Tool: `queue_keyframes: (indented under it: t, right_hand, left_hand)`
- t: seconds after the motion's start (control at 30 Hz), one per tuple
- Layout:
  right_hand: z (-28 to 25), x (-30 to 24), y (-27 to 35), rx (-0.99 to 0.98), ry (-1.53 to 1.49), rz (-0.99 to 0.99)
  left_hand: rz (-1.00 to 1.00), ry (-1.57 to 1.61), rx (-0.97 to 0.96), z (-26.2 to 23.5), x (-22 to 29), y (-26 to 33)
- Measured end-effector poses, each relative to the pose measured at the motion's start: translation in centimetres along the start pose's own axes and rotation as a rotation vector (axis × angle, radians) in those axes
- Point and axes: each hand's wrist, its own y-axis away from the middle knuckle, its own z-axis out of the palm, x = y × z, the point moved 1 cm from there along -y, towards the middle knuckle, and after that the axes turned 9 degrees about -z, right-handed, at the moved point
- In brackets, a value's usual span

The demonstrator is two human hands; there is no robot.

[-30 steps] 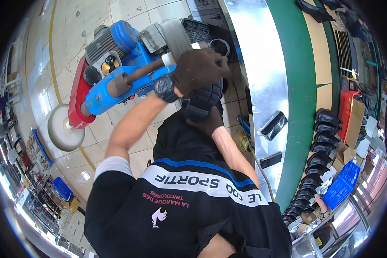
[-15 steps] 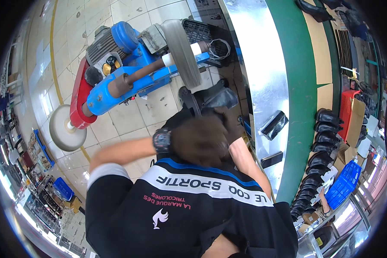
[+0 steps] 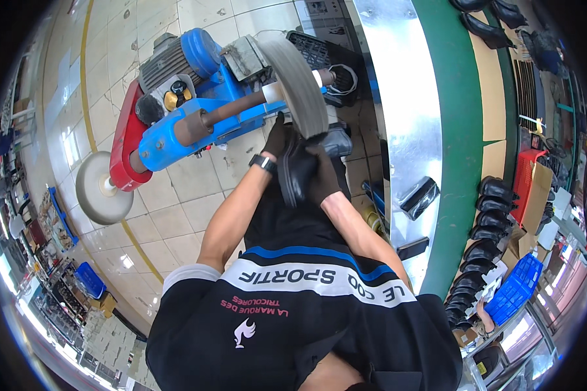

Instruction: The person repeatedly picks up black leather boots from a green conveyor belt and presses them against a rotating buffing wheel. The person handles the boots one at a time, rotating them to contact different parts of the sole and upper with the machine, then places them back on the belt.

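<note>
Over tiled floor (image 3: 189, 189), beside the grey wheel (image 3: 301, 91), I grip a shoe (image 3: 298, 174), left hand (image 3: 276, 139) and right hand (image 3: 326, 177) partly closed

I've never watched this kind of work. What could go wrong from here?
The gloved left hand is near the wheel: if that is spinning, the glove might catch. The black shoe, in the right hand, is right by the wheel's lower edge; it could be snatched away or scuffed.
</note>
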Motion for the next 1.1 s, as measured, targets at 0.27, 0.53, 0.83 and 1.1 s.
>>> queue_keyframes:
  t: [0.27,0.53,0.83,1.1]
  right_hand:
    - [-1.8,-1.9,4.0,-0.08,0.832,0.001]
    - [4.0,-4.0,12.4,-0.102,2.157,-0.209]
    - [0.3,-5.2,12.1,-0.167,1.407,-0.456]
    - [-1.1,-6.1,11.7,-0.173,0.992,-0.306]
  left_hand:
    - [0.341,-0.487,0.888,4.4,-2.2,9.3]
    - [0.368,-0.79,1.077,16.9,2.5,11.9]
    - [0.121,-0.063,-0.285,4.0,-4.1,4.8]
    - [0.232,-0.807,0.049,3.9,-3.1,2.7]
